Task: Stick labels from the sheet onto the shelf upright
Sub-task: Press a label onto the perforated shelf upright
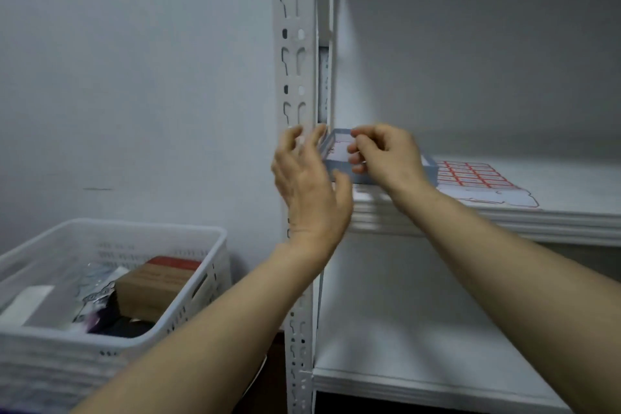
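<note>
1. Your right hand point(386, 158) is curled, with thumb and fingertips pinched together at the upper edge of the blue-edged label sheet point(336, 153). The fingers hide whether a label is already lifted between them.
2. Your left hand point(307, 178) is spread, fingers apart and blurred, and holds nothing. It is in front of the shelf upright point(294, 44), just beside the sheet's left edge. Contact between thumb and sheet cannot be confirmed.
3. The blue-edged sheet sits tilted at the left end of the shelf board point(504, 215), just beside the upright. A second sheet of red-bordered labels point(477, 176) lies flat on the same board, further right.
4. No label is visible on the slotted face of the upright. Judgement: the task is at the peeling stage.
5. Risk: the sheet appears unsteadied. A pull from the right hand alone could drag or flip it, and the label could tear or curl onto itself.
6. Risk: the upright's face is perforated with slots. A label laid across a slot would bridge a gap and likely lift.
7. Risk: the white basket point(208, 245) stands below left, so a dropped label could fall in among its contents.
</note>
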`<state>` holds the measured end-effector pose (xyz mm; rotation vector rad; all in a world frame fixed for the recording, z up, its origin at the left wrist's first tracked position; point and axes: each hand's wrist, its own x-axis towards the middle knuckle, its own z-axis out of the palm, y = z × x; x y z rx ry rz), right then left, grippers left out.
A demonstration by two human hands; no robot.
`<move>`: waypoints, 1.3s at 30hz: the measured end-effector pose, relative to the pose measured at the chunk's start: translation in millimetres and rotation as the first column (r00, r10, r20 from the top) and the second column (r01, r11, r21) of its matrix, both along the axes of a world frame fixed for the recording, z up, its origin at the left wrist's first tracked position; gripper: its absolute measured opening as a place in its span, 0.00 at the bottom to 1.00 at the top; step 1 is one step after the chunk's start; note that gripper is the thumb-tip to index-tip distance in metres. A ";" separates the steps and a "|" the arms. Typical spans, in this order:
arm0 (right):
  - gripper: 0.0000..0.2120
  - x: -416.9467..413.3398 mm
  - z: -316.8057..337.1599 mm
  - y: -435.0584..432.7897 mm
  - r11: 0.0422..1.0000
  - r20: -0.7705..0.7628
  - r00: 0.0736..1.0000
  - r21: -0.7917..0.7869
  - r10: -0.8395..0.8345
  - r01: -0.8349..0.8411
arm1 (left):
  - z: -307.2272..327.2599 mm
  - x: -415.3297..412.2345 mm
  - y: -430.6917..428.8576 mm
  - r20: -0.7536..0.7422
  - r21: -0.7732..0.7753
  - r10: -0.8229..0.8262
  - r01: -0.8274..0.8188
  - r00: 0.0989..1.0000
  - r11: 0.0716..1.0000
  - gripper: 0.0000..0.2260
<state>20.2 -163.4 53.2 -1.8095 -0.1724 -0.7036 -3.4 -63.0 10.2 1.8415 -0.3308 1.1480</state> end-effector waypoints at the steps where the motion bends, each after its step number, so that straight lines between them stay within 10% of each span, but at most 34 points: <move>1: 0.11 0.2 -4.1 10.9 0.999 -0.008 0.999 -0.001 0.040 -0.040 | -6.0 1.3 10.3 -0.087 -0.107 0.018 -0.027 0.996 0.994 0.26; 6: 0.17 2.9 -7.7 49.5 0.989 -0.075 0.987 -0.033 0.142 -0.145 | -14.8 11.4 50.7 -0.356 -0.614 -0.430 0.139 0.830 0.777 0.20; 11: 0.13 9.6 -12.2 57.3 0.975 -0.104 0.970 0.060 0.221 -0.216 | -16.3 16.7 55.4 -0.310 -0.730 -0.655 0.269 0.689 0.628 0.07; 39: 0.13 16.4 -21.2 60.4 0.988 -0.023 0.988 0.033 0.153 -0.153 | -13.2 28.4 40.3 -0.307 -0.628 -0.619 0.335 0.723 0.703 0.16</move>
